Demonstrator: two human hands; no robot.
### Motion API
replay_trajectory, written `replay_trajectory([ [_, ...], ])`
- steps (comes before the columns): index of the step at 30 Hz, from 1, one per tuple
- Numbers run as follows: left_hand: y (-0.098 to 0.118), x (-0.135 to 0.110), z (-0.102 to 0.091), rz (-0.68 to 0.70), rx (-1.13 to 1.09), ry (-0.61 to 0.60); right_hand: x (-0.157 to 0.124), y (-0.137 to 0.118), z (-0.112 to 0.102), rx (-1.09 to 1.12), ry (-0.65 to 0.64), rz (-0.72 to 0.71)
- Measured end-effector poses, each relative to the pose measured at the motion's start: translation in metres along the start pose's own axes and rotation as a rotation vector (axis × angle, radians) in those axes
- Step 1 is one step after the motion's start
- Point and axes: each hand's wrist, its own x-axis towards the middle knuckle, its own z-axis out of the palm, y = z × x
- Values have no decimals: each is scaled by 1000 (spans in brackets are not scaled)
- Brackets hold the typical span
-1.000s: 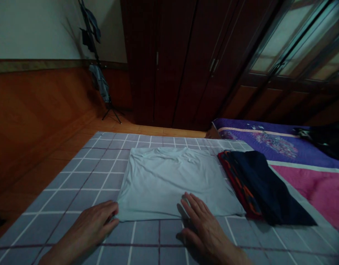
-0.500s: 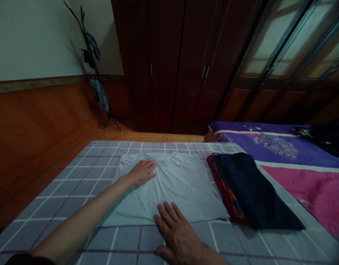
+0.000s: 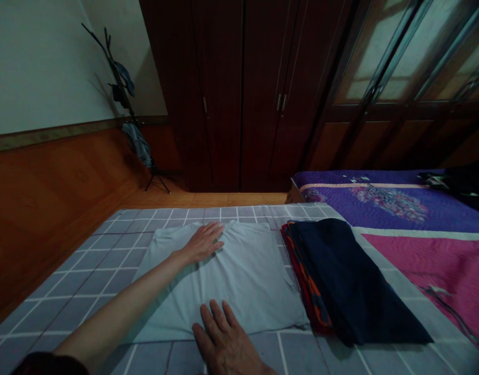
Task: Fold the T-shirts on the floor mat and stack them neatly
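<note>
A pale blue-grey T-shirt (image 3: 239,281) lies flat and folded on a grey checked sheet (image 3: 79,291). My left hand (image 3: 202,242) rests palm down on its upper part near the collar, fingers spread. Lower down, my right hand (image 3: 224,336) sits with its fingertips on the shirt's bottom edge, holding nothing. Directly right of the shirt lies a folded navy cloth (image 3: 352,281), with a red patterned cloth (image 3: 307,291) showing along its left side.
Beyond the sheet, a purple and pink quilt (image 3: 391,208) carries a dark cloth bundle (image 3: 458,190) at far right. A dark wood wardrobe (image 3: 239,94) stands ahead, and a stand with hanging clothes (image 3: 130,114) is at the left, past a wooden floor (image 3: 208,199).
My left hand has moved from the shirt's lower left corner up to near the collar. My right hand has shifted slightly left and toward me. The view has tilted and shifted.
</note>
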Motion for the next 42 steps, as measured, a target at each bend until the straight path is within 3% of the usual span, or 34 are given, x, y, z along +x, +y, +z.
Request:
replay_trajectory([
  [11, 57, 63, 15, 131, 32, -50, -1, -1, 7, -96, 79, -5],
  [17, 72, 66, 20, 153, 40, -38, -5, -3, 1, 35, 103, 31],
  [20, 58, 51, 9, 113, 54, 14, -7, -2, -13, 87, 152, 103],
  [23, 25, 29, -4, 22, 83, 66, -7, 2, -30, 121, 174, 185],
  [27, -33, 3, -5, -130, 114, 65, -5, 8, -38, 226, -9, 278],
  [31, -72, -1, 6, -230, 108, 26, -3, 9, -35, 263, -135, 305],
  [37, -85, 12, 5, -271, 106, 47, -2, 6, -36, 255, -153, 314],
  [42, -77, -10, -4, -261, 146, 124, -2, 7, -37, 274, -153, 321],
])
